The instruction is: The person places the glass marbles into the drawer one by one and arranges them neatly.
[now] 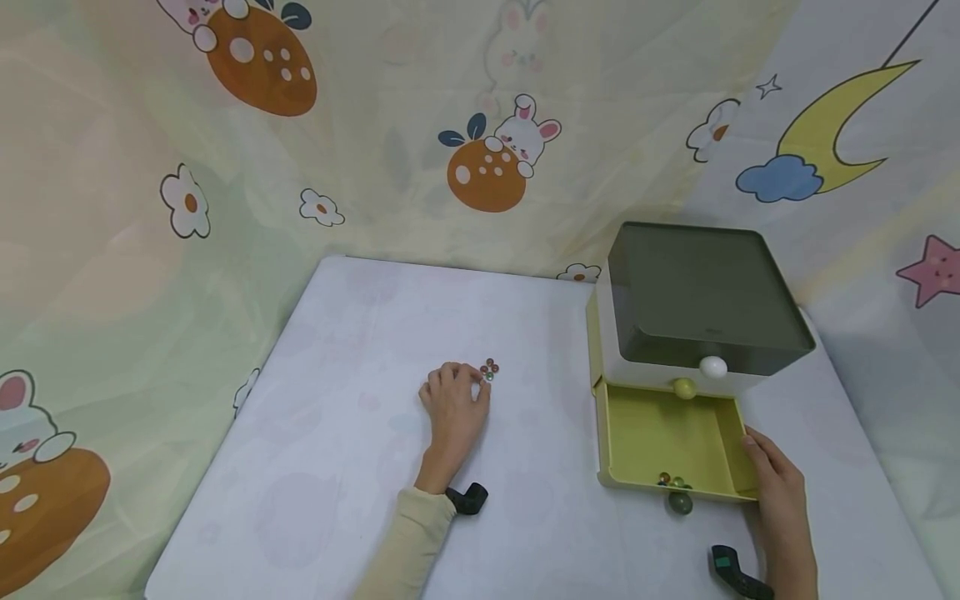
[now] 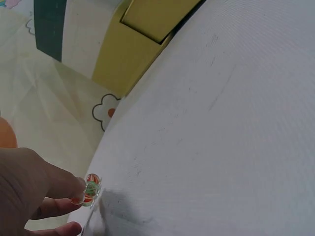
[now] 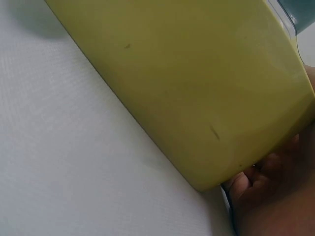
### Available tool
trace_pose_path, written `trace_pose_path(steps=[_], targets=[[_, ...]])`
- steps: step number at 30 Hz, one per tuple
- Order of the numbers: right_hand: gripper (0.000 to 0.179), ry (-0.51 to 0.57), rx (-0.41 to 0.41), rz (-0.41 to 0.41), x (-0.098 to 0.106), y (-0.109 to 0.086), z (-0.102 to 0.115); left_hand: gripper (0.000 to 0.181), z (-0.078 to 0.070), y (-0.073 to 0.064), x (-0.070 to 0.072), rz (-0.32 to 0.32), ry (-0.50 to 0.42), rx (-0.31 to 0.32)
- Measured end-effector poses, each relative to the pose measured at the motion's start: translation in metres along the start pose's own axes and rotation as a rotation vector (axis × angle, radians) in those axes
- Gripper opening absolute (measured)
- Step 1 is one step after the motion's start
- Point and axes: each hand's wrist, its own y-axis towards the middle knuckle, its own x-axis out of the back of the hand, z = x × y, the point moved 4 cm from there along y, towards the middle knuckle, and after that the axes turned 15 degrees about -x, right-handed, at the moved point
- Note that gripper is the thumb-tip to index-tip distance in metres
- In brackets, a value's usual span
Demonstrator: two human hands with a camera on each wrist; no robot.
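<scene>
My left hand (image 1: 453,408) is at a small cluster of glass marbles (image 1: 490,367) on the table. Its thumb and forefinger come together at the edge of the cluster. Up close, the swirled marbles (image 2: 92,189) show red and green, one partly hidden behind a fingertip. With my right hand (image 1: 780,479) I hold the right wall of a pulled-out yellow drawer (image 1: 667,425), thumb at its rim; in the right wrist view the drawer's wall hides most of the fingers (image 3: 241,186). Several marbles (image 1: 673,481) lie inside the drawer by its front, behind a dark green knob (image 1: 680,502).
The drawer belongs to a small chest (image 1: 705,292) with a dark green top, at the back right of the table. A white knob (image 1: 712,367) and a yellow-green knob (image 1: 685,388) stick out above the drawer. Printed cloth (image 1: 390,150) hangs behind the white-covered table (image 1: 315,467).
</scene>
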Motion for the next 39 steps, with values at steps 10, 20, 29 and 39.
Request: trace_pose_path(steps=[10,20,29,39], targets=[[0.071,0.006,0.005,0.009,0.0,-0.001,0.0,0.011,0.001,0.007,0.003,0.117,-0.048,-0.142],[0.07,-0.001,-0.001,0.004,0.0,-0.001,0.001,0.011,-0.01,0.015,0.008,0.189,-0.097,-0.293],[0.069,0.021,0.007,0.015,0.0,0.0,-0.001,0.009,-0.035,0.017,0.004,0.249,-0.18,-0.329],[0.071,0.025,-0.012,0.01,0.0,0.003,0.0,0.008,-0.073,0.02,0.0,0.29,-0.25,-0.435]])
